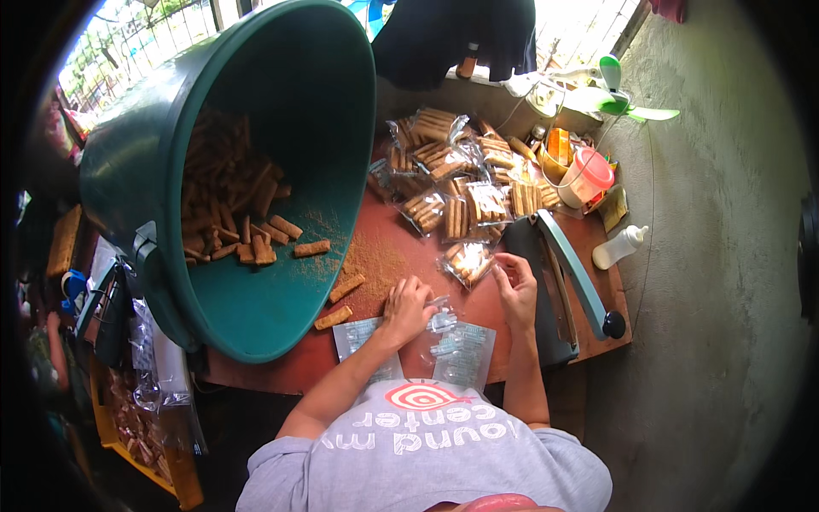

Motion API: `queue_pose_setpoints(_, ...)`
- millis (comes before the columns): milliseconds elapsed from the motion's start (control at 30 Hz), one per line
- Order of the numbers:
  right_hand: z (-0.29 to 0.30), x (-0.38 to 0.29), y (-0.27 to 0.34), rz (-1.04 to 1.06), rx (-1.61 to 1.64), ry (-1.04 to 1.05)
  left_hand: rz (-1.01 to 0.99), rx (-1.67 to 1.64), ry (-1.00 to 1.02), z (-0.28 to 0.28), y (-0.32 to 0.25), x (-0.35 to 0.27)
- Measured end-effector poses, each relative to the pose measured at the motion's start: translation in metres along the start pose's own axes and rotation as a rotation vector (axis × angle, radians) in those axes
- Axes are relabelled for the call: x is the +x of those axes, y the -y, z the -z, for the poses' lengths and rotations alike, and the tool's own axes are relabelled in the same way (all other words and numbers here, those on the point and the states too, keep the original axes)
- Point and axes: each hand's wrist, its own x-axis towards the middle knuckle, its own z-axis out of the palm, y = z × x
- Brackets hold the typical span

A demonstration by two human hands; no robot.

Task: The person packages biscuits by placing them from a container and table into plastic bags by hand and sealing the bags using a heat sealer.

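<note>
My right hand [518, 291] has its thumb and index fingertips at the right edge of a clear packet of brown biscuit sticks [468, 264], pinching its film. Palm down on the red-brown table, my left hand [407, 312] has its thumb at a crumpled clear plastic bag [443, 318]; its grip is unclear. Two stacks of flat printed bags, a left stack [358, 336] and a right stack [466, 349], lie near my shirt. Beyond my hands is a heap of filled packets [457, 173]. A hand impulse sealer [544, 275] stands right of my right hand, its pale-blue lever raised.
A large green tub [288, 320] lies tipped at left, holding many loose biscuit sticks [230, 192]; crumbs and two sticks lie by its rim. Back right are a pink-lidded container [585, 179], a green-bladed fan [598, 102] and a white bottle [617, 248]. A yellow crate [185, 473] sits lower left.
</note>
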Motion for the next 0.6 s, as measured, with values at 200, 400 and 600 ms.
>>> queue_pose_setpoints(200, 0.008, -0.008, -0.010, 0.135, 0.048, -0.211, -0.020, -0.024, 0.035, 0.002, -0.001, -0.002)
queue_pose_setpoints(400, -0.003, -0.021, -0.048, 0.040, -0.156, 0.083, 0.010, -0.114, 0.047, 0.004, -0.001, -0.001)
queue_pose_setpoints(600, 0.000, -0.014, -0.038, 0.087, -0.221, 0.126, 0.123, -0.445, 0.017, 0.010, -0.008, 0.000)
